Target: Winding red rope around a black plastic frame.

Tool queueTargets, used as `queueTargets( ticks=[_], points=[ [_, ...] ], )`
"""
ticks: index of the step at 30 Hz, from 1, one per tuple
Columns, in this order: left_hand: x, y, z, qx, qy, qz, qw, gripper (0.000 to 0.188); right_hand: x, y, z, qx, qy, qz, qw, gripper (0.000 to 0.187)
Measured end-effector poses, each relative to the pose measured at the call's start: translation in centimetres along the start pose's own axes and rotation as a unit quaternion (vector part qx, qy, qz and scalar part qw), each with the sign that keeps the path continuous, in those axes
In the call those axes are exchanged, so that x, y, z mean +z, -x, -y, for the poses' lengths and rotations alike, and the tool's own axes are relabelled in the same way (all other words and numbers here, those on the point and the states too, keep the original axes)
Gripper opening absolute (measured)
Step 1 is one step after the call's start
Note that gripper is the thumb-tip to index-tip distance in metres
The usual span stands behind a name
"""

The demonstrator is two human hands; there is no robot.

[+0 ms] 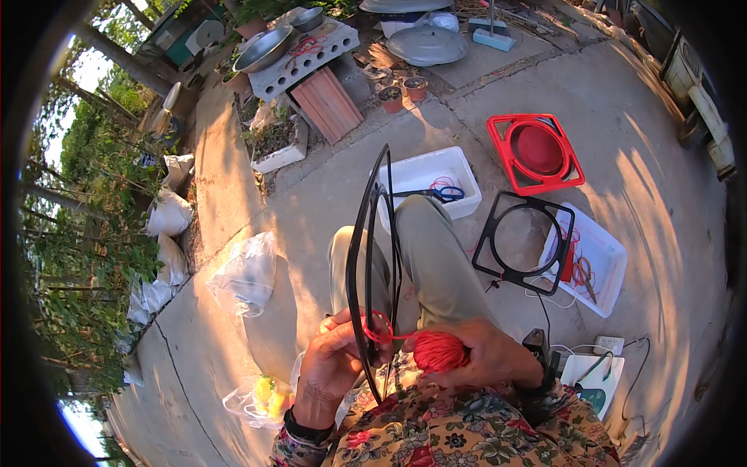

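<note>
Upright above my lap stands a thin black frame [352,280], seen nearly edge-on. My left hand [333,359] is closed around its lower part, and a loop of red cord [379,327] passes round the bar at the fingers. From this loop a short stretch of cord runs right to a ball of red cord [440,352]. Closed on the ball is my right hand [492,352], its fingers partly behind it. Some of the left fingers are hidden by the frame.
Beyond my knees are a white tub [469,162] with blue-handled scissors [449,191] and a second tub [613,257] with orange-handled scissors [583,271]. Between and behind them lie a black frame [484,253] and a red one [498,152]. Plastic bags [247,268] lie at left.
</note>
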State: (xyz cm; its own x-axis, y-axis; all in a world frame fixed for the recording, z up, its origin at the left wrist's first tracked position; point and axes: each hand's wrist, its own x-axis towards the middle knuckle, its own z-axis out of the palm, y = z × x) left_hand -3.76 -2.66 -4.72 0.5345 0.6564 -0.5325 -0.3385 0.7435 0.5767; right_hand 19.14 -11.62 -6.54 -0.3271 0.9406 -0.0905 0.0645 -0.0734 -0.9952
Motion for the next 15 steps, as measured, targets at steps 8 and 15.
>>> queueTargets(
  ticks=[8,15],
  points=[
    [-0.6,-1.2,0.1,0.016,-0.041,0.135,0.99,0.033,-4.2,-2.0,1.0,-0.199,0.239,-0.273,0.91,0.059],
    [0.3,-1.6,0.2,0.005,-0.025,0.123,0.992,0.025,-2.4,-3.8,-0.4,-0.127,-0.022,-0.249,0.96,0.045]
  ],
)
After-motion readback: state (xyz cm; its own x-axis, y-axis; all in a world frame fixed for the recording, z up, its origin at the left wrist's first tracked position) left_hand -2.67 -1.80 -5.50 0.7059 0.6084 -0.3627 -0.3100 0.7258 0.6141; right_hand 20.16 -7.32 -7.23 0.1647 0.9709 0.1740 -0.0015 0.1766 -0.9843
